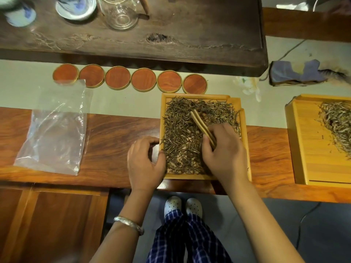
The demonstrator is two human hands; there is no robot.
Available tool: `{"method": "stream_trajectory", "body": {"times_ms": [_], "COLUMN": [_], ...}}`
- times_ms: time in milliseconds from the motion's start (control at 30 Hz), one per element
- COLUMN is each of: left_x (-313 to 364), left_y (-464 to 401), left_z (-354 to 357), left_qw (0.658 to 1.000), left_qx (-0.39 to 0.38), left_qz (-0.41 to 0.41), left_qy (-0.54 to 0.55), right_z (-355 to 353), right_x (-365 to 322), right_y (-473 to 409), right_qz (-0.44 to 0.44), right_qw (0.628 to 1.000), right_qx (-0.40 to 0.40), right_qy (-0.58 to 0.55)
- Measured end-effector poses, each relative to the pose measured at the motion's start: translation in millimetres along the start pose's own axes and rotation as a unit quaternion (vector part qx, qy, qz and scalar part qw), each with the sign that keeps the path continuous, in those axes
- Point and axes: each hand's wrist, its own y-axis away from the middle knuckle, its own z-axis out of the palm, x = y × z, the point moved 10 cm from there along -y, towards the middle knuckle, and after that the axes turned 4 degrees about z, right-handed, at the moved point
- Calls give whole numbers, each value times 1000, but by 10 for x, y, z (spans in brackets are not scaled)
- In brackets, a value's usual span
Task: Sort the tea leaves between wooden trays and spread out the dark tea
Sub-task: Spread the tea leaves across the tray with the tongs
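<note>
A light wooden tray (195,96) in the middle of the table holds dark tea leaves (180,133) spread over most of its floor. My right hand (225,154) is over the tray's near right part, shut on wooden tweezers (201,124) whose tips point up-left into the leaves. My left hand (145,162) rests at the tray's left rim, fingers curled against the edge. A second wooden tray (303,149) at the right edge holds paler tea leaves (338,124), partly cut off by the frame.
Several round red-brown coasters (117,77) line up behind the tray. A clear plastic bag (55,130) lies at the left. A dark tea board (171,35) at the back carries a glass pitcher (121,14) and porcelain cups (76,6). A blue cloth (296,73) lies back right.
</note>
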Motion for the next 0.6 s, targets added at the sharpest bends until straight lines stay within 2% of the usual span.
{"method": "stream_trajectory", "body": {"times_ms": [267, 600], "left_x": [13, 5], "left_y": [0, 3], "left_z": [-5, -3], "left_qw": [1000, 1000], "left_qx": [3, 2], "left_qz": [8, 15], "left_qy": [3, 3], "right_z": [301, 308], "right_x": [-357, -195], "right_y": [-308, -348], "right_qz": [-45, -12], "right_qw": [995, 997], "right_qx": [-11, -28], "right_qy": [92, 75]}}
